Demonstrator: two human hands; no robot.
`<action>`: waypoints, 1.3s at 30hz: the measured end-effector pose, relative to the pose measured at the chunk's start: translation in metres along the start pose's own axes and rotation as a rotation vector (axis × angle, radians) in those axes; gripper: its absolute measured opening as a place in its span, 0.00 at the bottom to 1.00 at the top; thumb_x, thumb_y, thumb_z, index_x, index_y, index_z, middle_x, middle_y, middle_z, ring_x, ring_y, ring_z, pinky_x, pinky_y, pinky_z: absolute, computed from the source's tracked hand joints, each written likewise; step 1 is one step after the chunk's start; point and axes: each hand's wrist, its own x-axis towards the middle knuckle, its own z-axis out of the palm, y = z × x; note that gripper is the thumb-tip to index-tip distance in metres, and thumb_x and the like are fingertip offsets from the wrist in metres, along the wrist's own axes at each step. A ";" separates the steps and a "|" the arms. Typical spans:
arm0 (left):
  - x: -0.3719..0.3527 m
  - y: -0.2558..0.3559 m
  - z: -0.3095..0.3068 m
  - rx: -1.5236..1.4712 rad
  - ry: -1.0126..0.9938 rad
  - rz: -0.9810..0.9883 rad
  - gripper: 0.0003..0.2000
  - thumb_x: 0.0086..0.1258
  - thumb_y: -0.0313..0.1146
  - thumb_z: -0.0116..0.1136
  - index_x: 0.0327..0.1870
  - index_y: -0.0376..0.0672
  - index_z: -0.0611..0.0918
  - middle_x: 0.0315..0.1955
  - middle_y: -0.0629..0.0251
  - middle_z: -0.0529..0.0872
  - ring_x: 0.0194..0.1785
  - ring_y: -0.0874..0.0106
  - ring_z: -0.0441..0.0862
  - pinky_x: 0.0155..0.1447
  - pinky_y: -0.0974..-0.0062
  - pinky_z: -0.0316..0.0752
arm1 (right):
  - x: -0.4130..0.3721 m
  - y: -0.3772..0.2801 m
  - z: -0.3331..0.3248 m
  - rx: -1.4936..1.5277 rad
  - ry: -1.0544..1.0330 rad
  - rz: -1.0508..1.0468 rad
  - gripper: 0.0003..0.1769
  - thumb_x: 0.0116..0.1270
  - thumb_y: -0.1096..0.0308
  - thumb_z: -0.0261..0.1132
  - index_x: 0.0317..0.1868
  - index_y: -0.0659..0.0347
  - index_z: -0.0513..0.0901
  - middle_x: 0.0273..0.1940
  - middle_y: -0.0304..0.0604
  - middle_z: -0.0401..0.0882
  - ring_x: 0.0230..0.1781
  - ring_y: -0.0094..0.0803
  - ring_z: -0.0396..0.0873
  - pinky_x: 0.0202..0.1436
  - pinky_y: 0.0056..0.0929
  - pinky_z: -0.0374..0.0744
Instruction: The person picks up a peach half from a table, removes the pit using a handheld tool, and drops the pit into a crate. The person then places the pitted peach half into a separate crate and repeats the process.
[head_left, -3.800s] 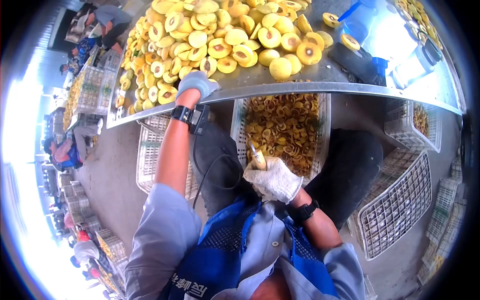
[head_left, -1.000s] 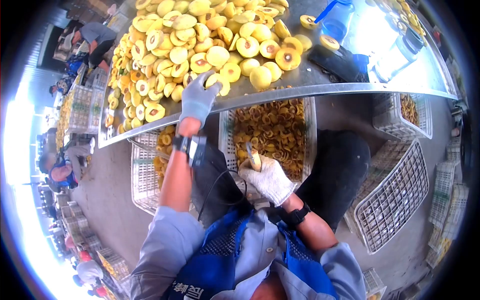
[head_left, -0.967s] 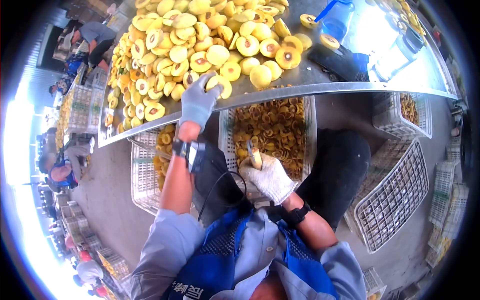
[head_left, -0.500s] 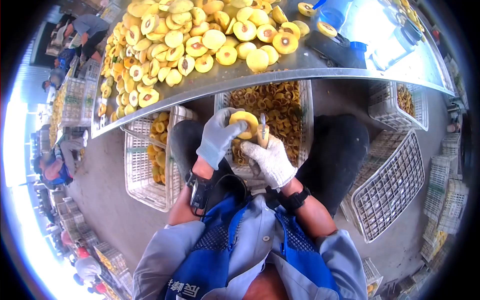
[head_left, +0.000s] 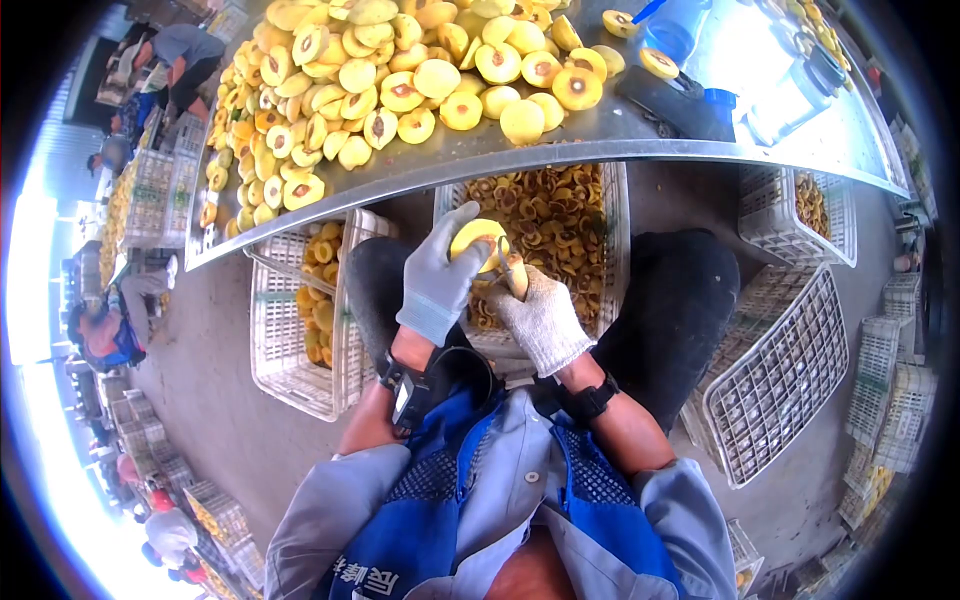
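Observation:
My left hand (head_left: 437, 274), in a grey glove, is closed around a yellow peach half (head_left: 470, 238) with its reddish cut centre facing up. In my right hand (head_left: 545, 318), under a white knit glove, is a pitting knife (head_left: 515, 275) with a wooden handle and a curved metal blade. The blade meets the right edge of the fruit's cut face; how deep it sits is hidden. Both hands are above a white crate (head_left: 617, 240) full of brownish peach scraps (head_left: 550, 215). Beyond them, a heap of peach halves (head_left: 380, 90) covers the left of the metal table (head_left: 600, 152).
A white crate (head_left: 290, 370) with peach halves stands by my left knee. At right are a tilted crate (head_left: 775, 370) and another with scraps (head_left: 800, 215). A dark object (head_left: 680, 105) and a clear jug (head_left: 800, 90) are on the table. People work at far left.
The blade has moved from upright beside the fruit to its cut face. My left hand has turned and tilted the peach half. The view has shifted slightly.

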 end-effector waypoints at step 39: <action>-0.016 -0.012 0.015 0.277 0.032 0.228 0.22 0.72 0.30 0.66 0.68 0.39 0.84 0.49 0.54 0.94 0.47 0.72 0.92 0.55 0.73 0.84 | -0.007 -0.002 -0.007 0.066 -0.178 0.095 0.11 0.66 0.68 0.68 0.42 0.68 0.86 0.29 0.47 0.87 0.29 0.31 0.85 0.36 0.34 0.81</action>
